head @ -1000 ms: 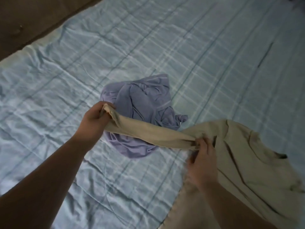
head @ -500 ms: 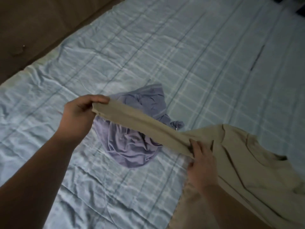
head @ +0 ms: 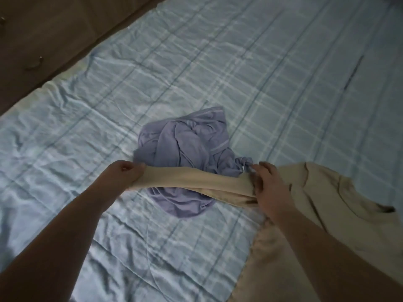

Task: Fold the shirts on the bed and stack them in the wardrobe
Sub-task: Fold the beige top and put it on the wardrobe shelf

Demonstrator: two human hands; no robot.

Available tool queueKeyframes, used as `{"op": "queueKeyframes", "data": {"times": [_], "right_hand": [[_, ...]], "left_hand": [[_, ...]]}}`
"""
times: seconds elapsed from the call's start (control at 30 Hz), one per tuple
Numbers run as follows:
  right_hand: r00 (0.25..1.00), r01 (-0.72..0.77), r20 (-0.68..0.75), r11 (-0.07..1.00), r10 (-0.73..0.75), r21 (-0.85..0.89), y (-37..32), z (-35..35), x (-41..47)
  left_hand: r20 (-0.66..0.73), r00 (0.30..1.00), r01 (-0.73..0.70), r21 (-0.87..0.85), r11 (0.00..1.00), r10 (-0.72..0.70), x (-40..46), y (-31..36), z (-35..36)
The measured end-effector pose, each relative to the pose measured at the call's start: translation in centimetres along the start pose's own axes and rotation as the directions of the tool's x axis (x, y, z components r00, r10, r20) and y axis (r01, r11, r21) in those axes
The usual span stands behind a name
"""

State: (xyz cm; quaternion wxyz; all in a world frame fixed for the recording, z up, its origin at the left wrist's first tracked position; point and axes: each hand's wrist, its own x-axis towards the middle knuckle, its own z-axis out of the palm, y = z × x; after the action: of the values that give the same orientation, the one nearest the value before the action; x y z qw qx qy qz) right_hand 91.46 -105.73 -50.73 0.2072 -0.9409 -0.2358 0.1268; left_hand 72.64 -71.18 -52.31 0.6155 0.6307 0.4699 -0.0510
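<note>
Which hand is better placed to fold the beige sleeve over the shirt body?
Left, probably. The left hand grips the sleeve end, free to swing; the right hand pins it near the shoulder.

— Any lettering, labels, brand marks or numbers to record?

— None legible. The beige shirt (head: 322,192) shows plain cloth with no print. The purple shirt (head: 185,153), just left of the beige shirt, carries a small pale speck at its knotted corner, possibly a tag, but the dim view does not let it be read. The checked bed sheet (head: 261,73) beneath the beige shirt bears only its woven lines.
</note>
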Motion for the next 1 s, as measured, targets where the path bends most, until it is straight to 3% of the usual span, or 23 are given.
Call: {"op": "queueKeyframes", "data": {"times": [0.07, 0.13, 0.2, 0.3, 0.37, 0.43, 0.53, 0.63, 0.7, 0.8, 0.9, 1.0], "right_hand": [[0.987, -0.069, 0.136, 0.993, 0.082, -0.099, 0.1, -0.2, 1.4], [0.971, -0.134, 0.172, 0.974, 0.166, -0.184, 0.0, -0.4, 2.4], [0.972, -0.207, 0.072, 0.961, 0.223, -0.182, -0.9, -1.3, 2.7], [0.928, -0.322, -0.206, 0.946, 0.311, -0.023, -2.6, -3.2, 2.1], [0.893, -0.300, -0.334, 0.952, 0.301, 0.056, -3.2, -3.7, 1.8], [0.889, -0.255, -0.360, 0.958, 0.285, 0.128, -2.9, -2.8, 2.2], [0.939, -0.157, -0.292, 0.982, 0.181, 0.104, -2.3, -0.1, 2.6], [0.994, -0.071, -0.097, 0.989, 0.059, -0.128, -1.9, 2.1, 1.0], [0.992, -0.069, -0.120, 0.969, 0.041, -0.239, -2.0, 2.7, -0.5], [0.979, -0.177, -0.149, 0.938, 0.138, -0.296, -1.8, 3.4, -1.7], [0.989, -0.127, 0.030, 0.925, 0.147, -0.359, 0.0, 4.9, -2.0], [0.984, -0.122, 0.079, 0.928, 0.160, -0.352, 0.6, 5.3, -1.9]], "left_hand": [[0.042, 0.999, -0.023, 0.072, 0.997, 0.020, -0.3, 0.4, -0.5], [0.079, 0.996, -0.057, 0.112, 0.992, 0.049, -0.7, 1.0, -1.0], [0.112, 0.987, -0.130, 0.175, 0.976, 0.112, -1.4, 2.3, -1.7], [0.005, 0.943, -0.324, 0.256, 0.911, 0.334, -3.1, 4.2, -2.4], [-0.088, 0.885, -0.423, 0.258, 0.869, 0.457, -4.2, 5.2, -2.4], [-0.177, 0.857, -0.417, 0.314, 0.853, 0.484, -4.1, 5.4, -1.8], [-0.233, 0.880, -0.296, 0.414, 0.861, 0.414, -1.6, 3.7, -1.0], [-0.201, 0.945, -0.161, 0.405, 0.900, 0.259, 0.3, 1.7, -0.5], [-0.198, 0.960, -0.122, 0.346, 0.930, 0.199, 0.7, 1.0, -0.5], [-0.243, 0.944, -0.154, 0.277, 0.948, 0.224, -0.2, 1.8, -0.7], [-0.268, 0.930, -0.213, 0.161, 0.964, 0.250, -2.6, 3.9, -0.3], [-0.255, 0.902, -0.329, 0.120, 0.937, 0.349, -6.1, 7.1, 0.9]]}}
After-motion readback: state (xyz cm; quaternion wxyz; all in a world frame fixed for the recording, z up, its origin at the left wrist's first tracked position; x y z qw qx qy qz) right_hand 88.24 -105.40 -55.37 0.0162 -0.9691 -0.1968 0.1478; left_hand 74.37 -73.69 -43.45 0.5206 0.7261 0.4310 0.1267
